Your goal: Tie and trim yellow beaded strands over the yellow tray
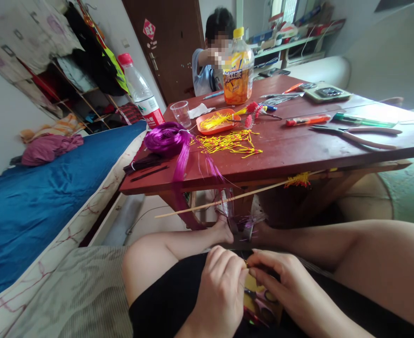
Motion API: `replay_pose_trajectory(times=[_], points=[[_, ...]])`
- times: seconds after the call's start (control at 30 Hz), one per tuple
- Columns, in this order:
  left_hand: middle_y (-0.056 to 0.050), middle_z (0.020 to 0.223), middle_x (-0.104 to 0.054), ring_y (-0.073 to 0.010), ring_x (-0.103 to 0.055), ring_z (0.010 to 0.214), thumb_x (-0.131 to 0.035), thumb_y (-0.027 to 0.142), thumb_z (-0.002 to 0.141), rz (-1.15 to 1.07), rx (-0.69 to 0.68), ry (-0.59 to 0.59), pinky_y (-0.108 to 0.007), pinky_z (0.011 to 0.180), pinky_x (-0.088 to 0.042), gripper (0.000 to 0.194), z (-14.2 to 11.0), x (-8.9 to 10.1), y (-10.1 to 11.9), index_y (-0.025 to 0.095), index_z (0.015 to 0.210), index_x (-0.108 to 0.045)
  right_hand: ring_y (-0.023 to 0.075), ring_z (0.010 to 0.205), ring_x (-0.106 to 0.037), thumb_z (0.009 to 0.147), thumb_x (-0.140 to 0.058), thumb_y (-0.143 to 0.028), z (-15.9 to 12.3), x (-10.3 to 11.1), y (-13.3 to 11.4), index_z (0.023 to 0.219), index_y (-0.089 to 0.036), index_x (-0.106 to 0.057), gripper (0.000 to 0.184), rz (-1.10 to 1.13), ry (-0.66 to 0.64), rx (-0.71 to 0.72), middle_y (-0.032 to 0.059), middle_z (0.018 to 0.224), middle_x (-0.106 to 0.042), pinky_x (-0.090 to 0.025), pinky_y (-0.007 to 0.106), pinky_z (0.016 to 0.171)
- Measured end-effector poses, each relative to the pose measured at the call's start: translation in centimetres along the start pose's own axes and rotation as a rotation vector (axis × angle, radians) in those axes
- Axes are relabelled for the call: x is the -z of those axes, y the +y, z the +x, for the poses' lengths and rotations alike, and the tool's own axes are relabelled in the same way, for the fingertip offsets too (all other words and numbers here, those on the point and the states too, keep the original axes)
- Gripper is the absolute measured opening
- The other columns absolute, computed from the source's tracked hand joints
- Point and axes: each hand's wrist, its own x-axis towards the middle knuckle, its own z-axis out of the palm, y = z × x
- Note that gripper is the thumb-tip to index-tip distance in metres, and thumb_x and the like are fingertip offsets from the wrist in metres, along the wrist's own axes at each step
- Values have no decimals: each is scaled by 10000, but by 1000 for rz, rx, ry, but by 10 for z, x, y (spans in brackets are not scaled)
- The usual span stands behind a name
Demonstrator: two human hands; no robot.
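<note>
Over my lap, my left hand [224, 278] is closed, its thumb and fingers pressed together. Close beside it, my right hand [280, 277] is closed in a pinch, fingertips almost meeting the left ones. A tiny yellowish thing shows between the fingertips, too small and covered to name. Below them, scissors [261, 296] with pinkish handles lie on a yellowish surface on my lap, partly hidden by both hands. On the table ahead sit a bundle of shiny purple thread [166, 139] and a spread of knotted yellow-and-red cord pieces [228, 142].
The red-brown table [277, 141] holds an orange tray [202, 126], a plastic cup [180, 114], a water bottle [140, 91], a tea bottle [237, 70], pliers [356, 132] and an orange cutter [307, 120]. A thin stick [228, 200] juts along its front edge. Another person [203, 70] sits opposite.
</note>
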Motion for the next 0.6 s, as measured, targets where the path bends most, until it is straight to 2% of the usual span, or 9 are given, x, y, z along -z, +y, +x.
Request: replay_pose_trajectory(times=[0.13,0.23,0.3,0.4,0.43,0.5,0.57,0.6], points=[[-43,654,-533,-178,-485,649,-383,81,868,0,-75,123,-292,622,-406,229,2,-5,-6,172,685,-487,154,613,-535,795,-458,-193,-1,-2,-2,704,-166,-597,169,-11,17,-7,6,651,-592,-387,243,590],[-32,635,-526,-173,-483,632,-387,74,865,6,-74,129,-284,601,-398,234,6,0,-4,173,671,-473,155,611,-512,796,-469,-225,0,-3,1,697,-167,-595,171,81,38,-32,4,643,-575,-380,247,585],[-35,674,-549,-175,-498,660,-400,87,862,12,-47,152,-296,638,-400,202,6,7,2,173,699,-485,148,593,-485,802,-489,-279,1,-2,4,711,-167,-608,187,229,36,-85,-4,621,-546,-379,244,565],[-69,816,-587,-197,-517,755,-426,167,867,-31,-9,293,-334,723,-389,112,-5,10,14,170,824,-529,139,631,-470,744,-601,-370,3,-1,8,673,-159,-639,226,524,80,-109,-1,681,-516,-393,233,574],[-59,795,-588,-192,-513,738,-437,190,867,-73,9,331,-328,716,-385,115,-10,7,16,178,820,-541,133,645,-466,711,-645,-382,3,-2,9,647,-156,-643,235,619,101,-111,-2,710,-505,-396,225,580],[-8,649,-568,-153,-487,625,-467,167,852,-233,144,265,-288,662,-376,177,-18,-5,18,198,699,-550,109,634,-453,671,-702,-385,2,-6,11,626,-156,-645,240,792,107,-152,-15,727,-477,-386,204,567],[-19,677,-595,-155,-522,637,-497,280,851,-594,424,111,-257,616,-396,149,-22,-20,15,186,796,-599,72,550,-421,673,-718,-384,-1,-13,13,646,-164,-629,239,954,74,-245,-43,666,-445,-357,181,512],[-27,707,-604,-158,-538,657,-502,351,847,-788,520,48,-252,622,-409,205,-21,-26,12,175,843,-607,58,509,-402,680,-720,-382,-2,-17,14,647,-164,-612,245,1023,46,-282,-53,626,-436,-339,174,488]])
